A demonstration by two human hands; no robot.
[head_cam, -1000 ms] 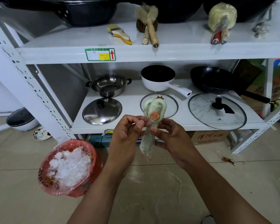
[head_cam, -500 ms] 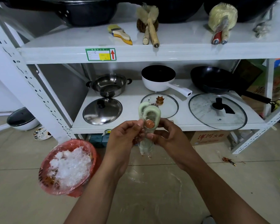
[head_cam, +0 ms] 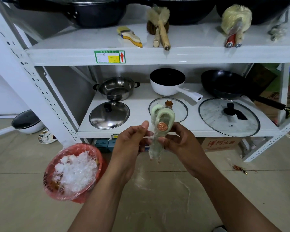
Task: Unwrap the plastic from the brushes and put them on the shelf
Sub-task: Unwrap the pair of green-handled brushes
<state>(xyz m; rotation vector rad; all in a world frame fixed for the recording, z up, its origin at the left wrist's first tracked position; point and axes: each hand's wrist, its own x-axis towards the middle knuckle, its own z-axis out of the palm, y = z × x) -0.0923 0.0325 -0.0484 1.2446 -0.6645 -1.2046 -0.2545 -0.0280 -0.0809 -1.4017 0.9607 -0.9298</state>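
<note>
Currently: wrapped brushes [head_cam: 160, 131] | right hand [head_cam: 179, 141] grips handles | left hand [head_cam: 132, 141] pinches plastic strand [head_cam: 148, 137] | advice: peel steadily leftward.

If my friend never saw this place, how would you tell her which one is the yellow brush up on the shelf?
Find the white metal rack and look at its upper shelf, just above the green label with the red arrow. Left of the two crossed wooden-handled brushes lies the yellow brush, the only flat, paintbrush-shaped one, with yellow bristles and a cream-and-yellow handle.
</note>
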